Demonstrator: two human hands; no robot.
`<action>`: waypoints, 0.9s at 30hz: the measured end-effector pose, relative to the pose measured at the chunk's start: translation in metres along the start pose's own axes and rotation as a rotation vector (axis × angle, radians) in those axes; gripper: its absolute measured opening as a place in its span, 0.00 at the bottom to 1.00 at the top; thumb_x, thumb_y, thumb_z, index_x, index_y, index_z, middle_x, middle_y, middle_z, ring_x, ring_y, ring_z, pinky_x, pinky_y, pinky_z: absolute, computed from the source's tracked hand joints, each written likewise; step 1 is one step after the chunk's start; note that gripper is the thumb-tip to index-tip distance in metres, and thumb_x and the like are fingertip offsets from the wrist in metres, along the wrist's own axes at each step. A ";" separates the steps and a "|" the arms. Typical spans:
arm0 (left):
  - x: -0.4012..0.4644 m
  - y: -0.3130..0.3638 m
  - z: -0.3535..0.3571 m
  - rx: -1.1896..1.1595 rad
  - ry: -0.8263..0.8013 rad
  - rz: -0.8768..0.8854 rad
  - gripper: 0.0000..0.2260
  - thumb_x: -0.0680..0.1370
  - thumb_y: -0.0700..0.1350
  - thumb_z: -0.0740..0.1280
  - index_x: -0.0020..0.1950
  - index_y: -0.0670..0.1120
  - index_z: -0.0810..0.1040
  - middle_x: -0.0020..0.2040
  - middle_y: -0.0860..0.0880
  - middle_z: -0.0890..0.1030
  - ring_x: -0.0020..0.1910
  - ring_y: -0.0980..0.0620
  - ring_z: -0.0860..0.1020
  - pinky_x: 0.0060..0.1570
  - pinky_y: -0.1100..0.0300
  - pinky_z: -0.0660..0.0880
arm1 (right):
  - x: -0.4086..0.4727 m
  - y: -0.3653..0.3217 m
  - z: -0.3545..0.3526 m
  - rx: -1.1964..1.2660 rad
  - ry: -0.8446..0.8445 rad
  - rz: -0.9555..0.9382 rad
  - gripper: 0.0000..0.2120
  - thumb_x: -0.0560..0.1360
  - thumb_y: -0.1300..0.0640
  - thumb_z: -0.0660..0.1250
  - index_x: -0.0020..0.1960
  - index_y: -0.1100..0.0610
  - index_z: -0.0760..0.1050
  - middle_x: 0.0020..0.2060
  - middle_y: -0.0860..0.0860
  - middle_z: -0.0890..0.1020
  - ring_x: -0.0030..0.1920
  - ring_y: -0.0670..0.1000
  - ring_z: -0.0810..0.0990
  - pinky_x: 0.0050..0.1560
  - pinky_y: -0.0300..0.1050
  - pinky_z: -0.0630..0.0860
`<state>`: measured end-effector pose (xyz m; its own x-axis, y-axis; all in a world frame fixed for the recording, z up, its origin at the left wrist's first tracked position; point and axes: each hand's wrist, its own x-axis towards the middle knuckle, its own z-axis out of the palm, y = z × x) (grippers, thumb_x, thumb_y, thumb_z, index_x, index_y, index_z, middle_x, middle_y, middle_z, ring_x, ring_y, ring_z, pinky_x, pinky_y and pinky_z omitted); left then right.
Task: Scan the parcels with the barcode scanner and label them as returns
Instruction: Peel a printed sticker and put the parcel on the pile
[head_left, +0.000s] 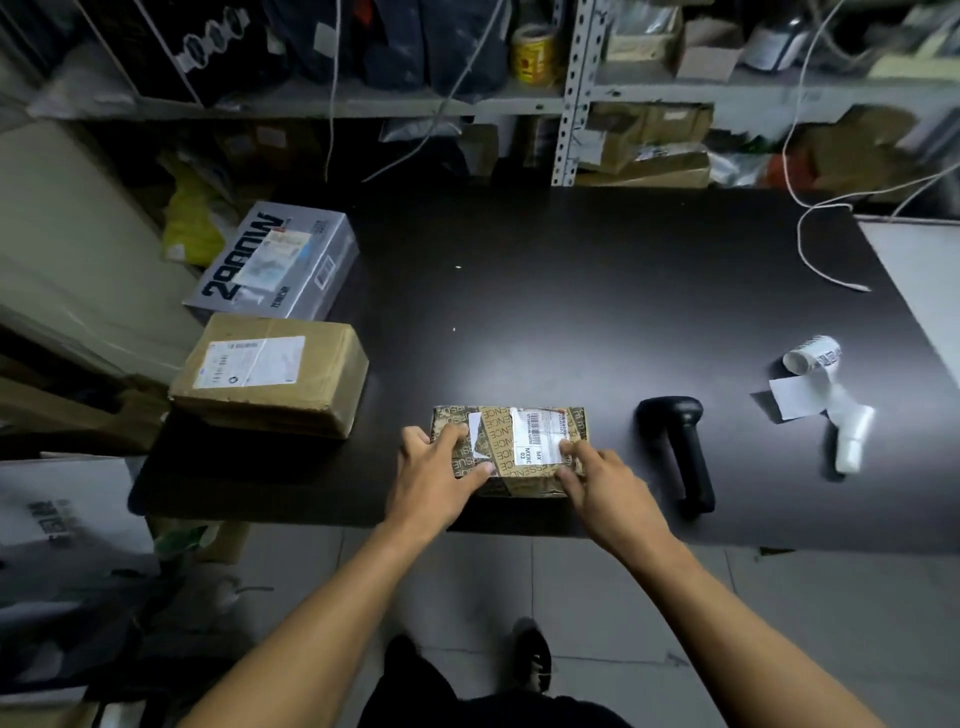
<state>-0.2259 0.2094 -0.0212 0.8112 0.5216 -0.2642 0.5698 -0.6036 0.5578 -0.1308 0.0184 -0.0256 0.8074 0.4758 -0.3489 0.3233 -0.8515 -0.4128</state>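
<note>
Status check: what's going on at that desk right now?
Both hands, left and right, on small parcel. Scanner lying idle beside. Nothing in the way.

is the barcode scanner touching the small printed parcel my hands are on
Apart. The head view shows the black barcode scanner lying to the right of the small printed parcel, with a strip of bare dark table between them.

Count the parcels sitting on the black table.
3: the small parcel under both hands at the front edge, the brown box at left, the silver box behind it. Shelf boxes excluded.
</note>
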 end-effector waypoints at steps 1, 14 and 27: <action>0.003 0.006 0.004 0.009 -0.001 -0.009 0.25 0.75 0.60 0.69 0.70 0.55 0.69 0.55 0.50 0.60 0.62 0.47 0.67 0.60 0.55 0.70 | 0.005 0.006 -0.004 0.000 -0.008 -0.001 0.19 0.82 0.42 0.54 0.72 0.45 0.65 0.60 0.55 0.75 0.58 0.61 0.77 0.55 0.54 0.74; 0.063 0.043 0.017 -0.019 -0.027 -0.001 0.25 0.75 0.59 0.71 0.68 0.53 0.69 0.56 0.50 0.60 0.62 0.48 0.66 0.62 0.57 0.68 | 0.057 0.029 -0.038 0.010 -0.003 -0.010 0.18 0.82 0.45 0.55 0.70 0.48 0.65 0.60 0.57 0.75 0.54 0.62 0.79 0.50 0.54 0.76; 0.088 0.079 0.011 0.401 -0.019 0.238 0.26 0.77 0.59 0.67 0.73 0.57 0.65 0.75 0.43 0.56 0.76 0.43 0.50 0.75 0.45 0.55 | 0.069 0.037 -0.063 0.042 -0.049 0.000 0.18 0.82 0.46 0.57 0.71 0.47 0.62 0.62 0.58 0.75 0.57 0.60 0.78 0.56 0.54 0.75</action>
<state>-0.1077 0.2011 -0.0094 0.9256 0.3316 -0.1827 0.3706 -0.8925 0.2573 -0.0318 0.0062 -0.0118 0.7819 0.4872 -0.3890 0.3016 -0.8417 -0.4480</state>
